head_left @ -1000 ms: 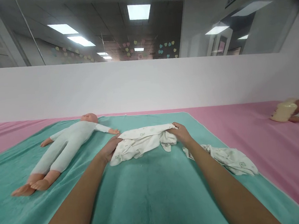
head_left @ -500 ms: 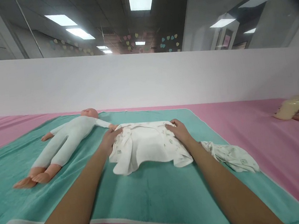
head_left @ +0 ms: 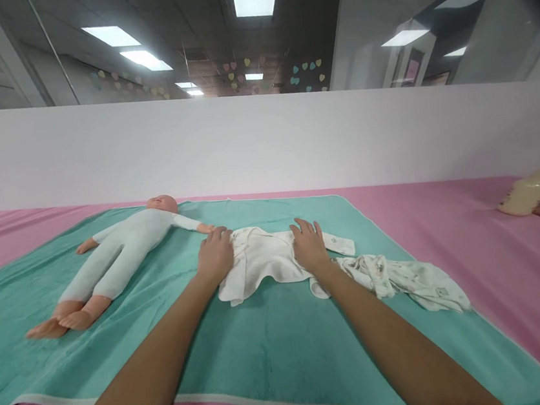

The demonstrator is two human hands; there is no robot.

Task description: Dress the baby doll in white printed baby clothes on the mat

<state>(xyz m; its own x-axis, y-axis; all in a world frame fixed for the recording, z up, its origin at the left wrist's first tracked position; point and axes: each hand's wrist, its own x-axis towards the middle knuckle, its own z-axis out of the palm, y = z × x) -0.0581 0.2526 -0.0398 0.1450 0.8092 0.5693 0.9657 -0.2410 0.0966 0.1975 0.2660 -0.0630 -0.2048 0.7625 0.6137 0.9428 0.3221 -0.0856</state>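
Note:
A small white baby shirt (head_left: 269, 254) with a faint print lies spread on the teal towel (head_left: 268, 359). One of its sleeves sticks out to the right. My left hand (head_left: 215, 254) rests palm down on the shirt's left side, fingers stretched out. Over on its right side, my right hand (head_left: 308, 245) lies with the fingers spread. Neither hand grips the cloth. Crumpled printed baby clothing (head_left: 420, 283) lies to the right, by my right forearm.
A baby doll (head_left: 126, 245) in a pale suit lies on the towel at the left. Pink cloth (head_left: 502, 267) covers the surface under the towel. At the far right is a yellowish bottle-like object (head_left: 525, 195) beside part of another doll. A white wall (head_left: 263, 145) rises behind.
The shirt, held up at its top edge by both hands before, now lies lower on the towel. My fingers have let go and flattened on it. Its right sleeve now shows.

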